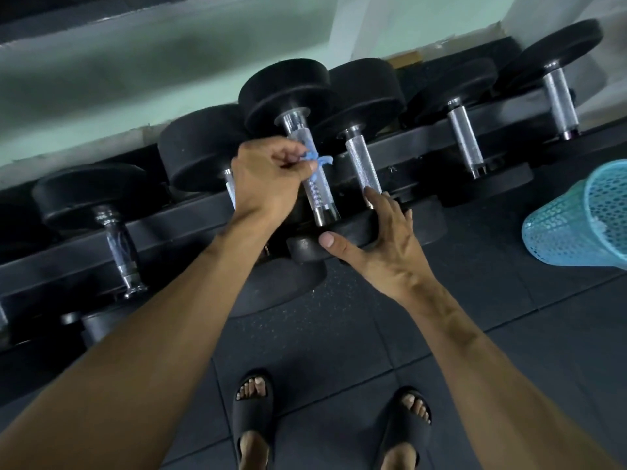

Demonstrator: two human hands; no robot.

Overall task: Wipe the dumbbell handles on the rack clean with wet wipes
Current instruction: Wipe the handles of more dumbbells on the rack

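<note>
Sandalled feet (252,407) nearest, on dark rubber floor tiles (339,334), with open standing room in front of the rack (190,228). Right hand (380,245) next: fingers spread and fairly straight, pressed on the near black end (342,232) of the dumbbell, thumb on its front edge, gripping nothing. Probably there to steady; heavy, round, liable to roll if nudged. Left hand (268,178) above it, fingers curled, pinching a blue wet wipe (315,162) against the knurled chrome handle (315,184). Wipe soft, limp, light; best bunched and wrapped round the bar. Knurling likely to snag it; smooth collars slippery when wet. Tight room there: neighbouring handle (363,167) just beside, black ends crowding both sides. Further handles along the rack to right and left. Blue mesh basket (576,225) well apart on the right. Pale wall (135,79) behind.
</note>
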